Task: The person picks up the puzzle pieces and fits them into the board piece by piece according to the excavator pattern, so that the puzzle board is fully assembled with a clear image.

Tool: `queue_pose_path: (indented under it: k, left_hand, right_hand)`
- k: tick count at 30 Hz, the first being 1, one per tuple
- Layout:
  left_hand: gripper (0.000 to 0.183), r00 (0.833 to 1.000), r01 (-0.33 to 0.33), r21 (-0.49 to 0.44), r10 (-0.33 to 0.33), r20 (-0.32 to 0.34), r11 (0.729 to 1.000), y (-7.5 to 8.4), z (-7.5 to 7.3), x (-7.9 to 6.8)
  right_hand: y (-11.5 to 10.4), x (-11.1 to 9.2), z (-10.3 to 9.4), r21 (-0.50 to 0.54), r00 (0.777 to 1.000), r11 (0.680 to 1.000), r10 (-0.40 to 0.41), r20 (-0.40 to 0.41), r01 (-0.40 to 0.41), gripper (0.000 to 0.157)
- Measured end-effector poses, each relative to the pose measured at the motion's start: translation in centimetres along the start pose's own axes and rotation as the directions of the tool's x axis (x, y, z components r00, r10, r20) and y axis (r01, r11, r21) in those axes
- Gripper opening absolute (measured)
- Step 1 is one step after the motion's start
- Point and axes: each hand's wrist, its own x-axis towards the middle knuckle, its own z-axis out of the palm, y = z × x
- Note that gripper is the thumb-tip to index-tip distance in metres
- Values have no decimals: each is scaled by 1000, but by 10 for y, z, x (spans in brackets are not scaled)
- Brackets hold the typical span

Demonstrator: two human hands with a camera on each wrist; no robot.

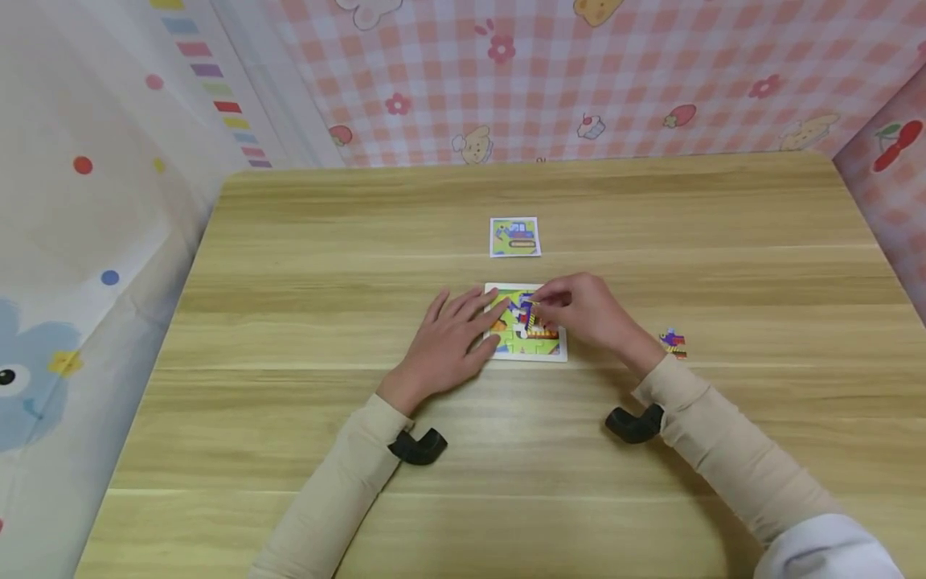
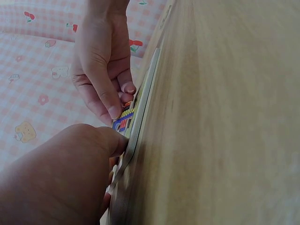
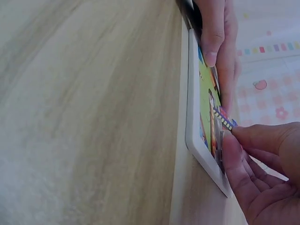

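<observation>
A white-framed jigsaw puzzle board [image 1: 526,356] lies on the table with green, yellow and red pieces in it. Between thumb and forefinger, my right hand [image 1: 589,314] pinches a puzzle piece [image 3: 224,119] with a yellow-and-dark striped edge, tilted over the board's middle. A pale patch of bare tray shows beneath it. My left hand [image 1: 450,346] lies with its fingers spread over the board's left side, thumb at the near left edge. Another puzzle piece [image 1: 673,342], purple and yellow, lies on the table right of the board, near my right wrist.
Behind the board lies a square picture card [image 1: 515,237] of a blue excavator. Black curved pieces [image 1: 419,446] show at both wrists. The wooden table [image 1: 325,241] meets a pink checked cloth [image 1: 434,80] at the back and a pale patterned one at the left.
</observation>
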Motion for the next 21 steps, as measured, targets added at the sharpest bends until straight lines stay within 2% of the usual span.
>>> queue_pose_path:
  k: [7, 16, 21]
  left_hand:
    - [56, 1000, 2, -3, -2, 0, 1000, -1, 0, 0]
    - [56, 1000, -4, 1, 4, -3, 1000, -1, 1, 0]
    - [56, 1000, -2, 6, 2, 3, 1000, -1, 1, 0]
  right_hand:
    - [-3, 2, -5, 72, 998, 996, 46, 34, -48, 17]
    - [-4, 4, -3, 136, 996, 988, 61, 60, -68, 18]
    - [-2, 4, -2, 123, 997, 991, 52, 60, -59, 19]
